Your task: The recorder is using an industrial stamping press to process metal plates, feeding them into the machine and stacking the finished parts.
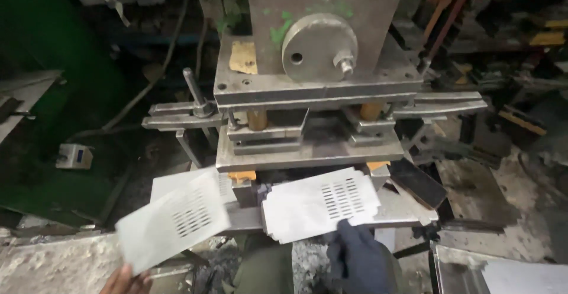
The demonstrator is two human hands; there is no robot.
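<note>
The slotted white sheet (319, 202) is held flat in front of the press (313, 87), its far edge lying just under the lower steel plate (307, 152) and its near edge pinched by the right hand (358, 252), which is covered by a dark glove with the fingers closed on the sheet's lower margin. A second slotted white sheet (171, 220) is gripped at its near corner by the bare left hand (124, 282); it is tilted and blurred, and it is set apart from the press, to the left, over another pale sheet (177, 181) lying below it. Open room is seen between the two sheets and toward the lower edge of the view, while the gap between the press plates is narrow and bounded by the guide posts (257, 119). Only the fingertips of the left hand are shown, the rest being cut off by the frame, so the grip can be made out only in part. The surroundings at the right are cluttered with dark metal scrap (473, 140) and are hard to make out; a grey tray (503, 273) is cut off at the lower right corner.
</note>
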